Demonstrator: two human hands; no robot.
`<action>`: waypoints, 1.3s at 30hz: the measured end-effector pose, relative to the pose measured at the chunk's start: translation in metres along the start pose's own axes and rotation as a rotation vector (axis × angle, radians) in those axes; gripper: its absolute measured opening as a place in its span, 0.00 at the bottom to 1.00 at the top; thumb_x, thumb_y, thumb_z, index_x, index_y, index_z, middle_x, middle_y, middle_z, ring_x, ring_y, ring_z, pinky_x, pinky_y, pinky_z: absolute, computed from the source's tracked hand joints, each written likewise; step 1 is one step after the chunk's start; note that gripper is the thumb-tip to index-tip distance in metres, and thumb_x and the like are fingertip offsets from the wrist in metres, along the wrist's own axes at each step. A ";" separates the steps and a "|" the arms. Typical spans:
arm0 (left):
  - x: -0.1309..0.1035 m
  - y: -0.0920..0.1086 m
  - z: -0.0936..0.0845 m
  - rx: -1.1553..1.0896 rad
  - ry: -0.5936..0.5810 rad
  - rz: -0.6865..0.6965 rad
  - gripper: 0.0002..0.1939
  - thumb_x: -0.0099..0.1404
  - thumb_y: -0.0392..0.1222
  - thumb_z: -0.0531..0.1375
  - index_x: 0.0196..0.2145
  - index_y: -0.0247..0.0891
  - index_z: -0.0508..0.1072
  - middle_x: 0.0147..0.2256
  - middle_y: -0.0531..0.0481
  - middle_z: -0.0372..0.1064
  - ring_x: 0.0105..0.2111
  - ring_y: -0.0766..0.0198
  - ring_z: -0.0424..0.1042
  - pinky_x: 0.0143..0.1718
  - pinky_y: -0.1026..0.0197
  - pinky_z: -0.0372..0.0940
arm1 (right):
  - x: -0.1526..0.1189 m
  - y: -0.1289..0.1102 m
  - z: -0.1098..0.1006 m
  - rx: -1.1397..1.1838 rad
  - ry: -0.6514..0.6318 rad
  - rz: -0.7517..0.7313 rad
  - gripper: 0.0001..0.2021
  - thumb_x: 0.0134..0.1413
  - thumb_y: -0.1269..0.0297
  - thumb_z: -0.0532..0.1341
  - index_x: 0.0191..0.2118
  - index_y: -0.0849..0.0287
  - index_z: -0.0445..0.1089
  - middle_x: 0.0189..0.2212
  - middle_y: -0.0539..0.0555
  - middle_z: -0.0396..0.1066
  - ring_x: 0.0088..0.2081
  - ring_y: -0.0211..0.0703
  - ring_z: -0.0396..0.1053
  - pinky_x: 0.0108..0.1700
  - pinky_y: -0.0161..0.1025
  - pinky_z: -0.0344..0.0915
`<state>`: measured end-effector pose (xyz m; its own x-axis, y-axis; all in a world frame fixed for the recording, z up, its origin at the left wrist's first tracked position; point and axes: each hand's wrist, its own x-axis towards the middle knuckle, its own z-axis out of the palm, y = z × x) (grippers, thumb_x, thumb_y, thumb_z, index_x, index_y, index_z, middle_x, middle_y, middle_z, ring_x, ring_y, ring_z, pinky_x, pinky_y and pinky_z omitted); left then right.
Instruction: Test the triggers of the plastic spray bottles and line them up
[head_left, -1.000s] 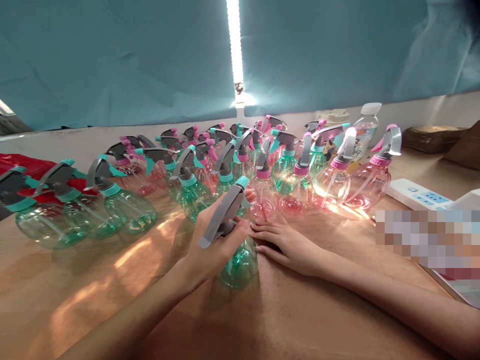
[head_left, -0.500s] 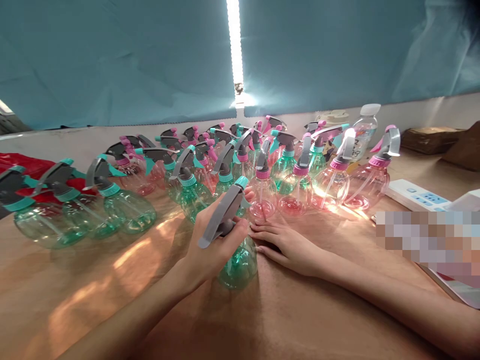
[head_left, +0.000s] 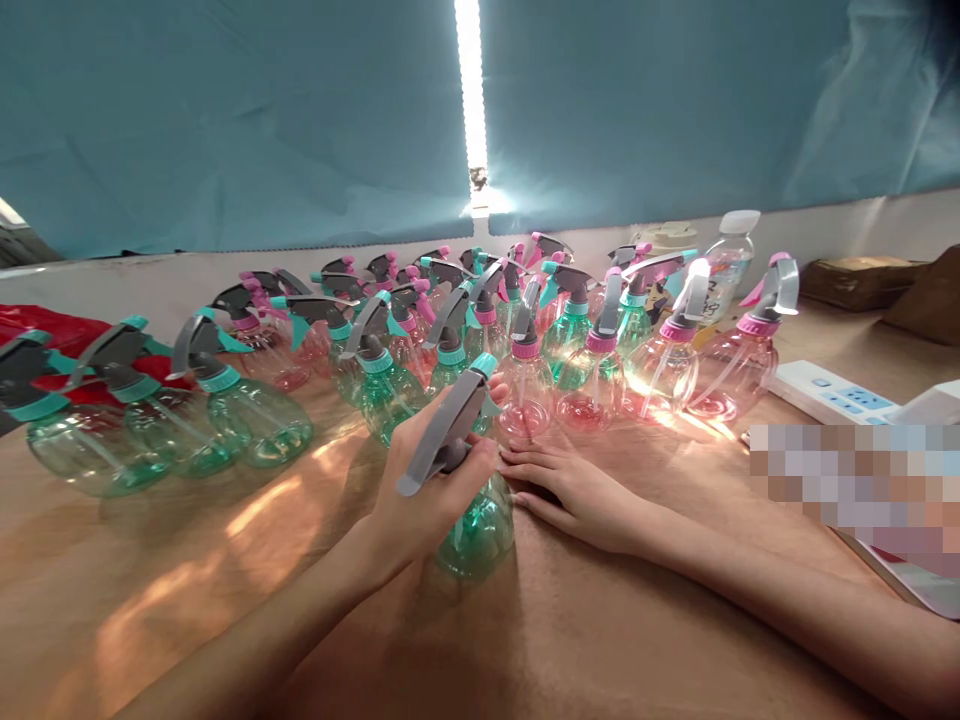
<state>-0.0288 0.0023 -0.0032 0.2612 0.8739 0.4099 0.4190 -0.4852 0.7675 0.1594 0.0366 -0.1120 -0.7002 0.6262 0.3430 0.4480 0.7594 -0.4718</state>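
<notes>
A green see-through spray bottle (head_left: 478, 530) with a grey and teal trigger head stands on the brown table before me. My left hand (head_left: 427, 480) is wrapped round its neck, just under the head, and hides the collar. Flat on the table to the right of this bottle lies my right hand (head_left: 574, 490), palm down with fingers stretched out. Its fingertips are close by the bottle; whether they touch it I cannot tell. Just beyond the hands stand pink spray bottles (head_left: 525, 395) and another green spray bottle (head_left: 390, 395).
Several green spray bottles (head_left: 259, 425) stand at the left by a red plastic bag (head_left: 60, 335). More crowd the back. At the right are a clear drink bottle (head_left: 724, 270), a white power strip (head_left: 832, 390), a cardboard box (head_left: 862, 280) and a blurred-out flat object.
</notes>
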 end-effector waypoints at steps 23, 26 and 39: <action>-0.004 0.000 0.001 0.066 0.035 -0.053 0.11 0.60 0.37 0.54 0.41 0.41 0.70 0.24 0.54 0.68 0.26 0.62 0.70 0.29 0.59 0.66 | -0.001 0.001 0.001 0.013 0.009 -0.006 0.19 0.67 0.57 0.52 0.58 0.56 0.67 0.57 0.59 0.68 0.61 0.51 0.61 0.63 0.55 0.57; -0.002 0.001 0.001 0.044 0.026 -0.029 0.15 0.60 0.36 0.54 0.46 0.41 0.69 0.34 0.51 0.73 0.30 0.63 0.72 0.34 0.59 0.68 | -0.001 0.001 0.001 0.010 0.002 0.001 0.19 0.67 0.57 0.52 0.58 0.57 0.67 0.57 0.59 0.68 0.61 0.51 0.62 0.62 0.54 0.58; 0.000 -0.003 -0.002 0.039 -0.017 0.004 0.11 0.56 0.36 0.53 0.37 0.41 0.69 0.26 0.54 0.69 0.28 0.61 0.71 0.26 0.61 0.62 | -0.001 -0.001 0.000 0.007 -0.002 0.007 0.19 0.67 0.57 0.52 0.57 0.56 0.67 0.58 0.59 0.67 0.61 0.51 0.62 0.63 0.54 0.58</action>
<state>-0.0320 0.0040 -0.0040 0.2776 0.8717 0.4038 0.4514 -0.4894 0.7461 0.1600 0.0351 -0.1121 -0.6981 0.6311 0.3381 0.4488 0.7537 -0.4801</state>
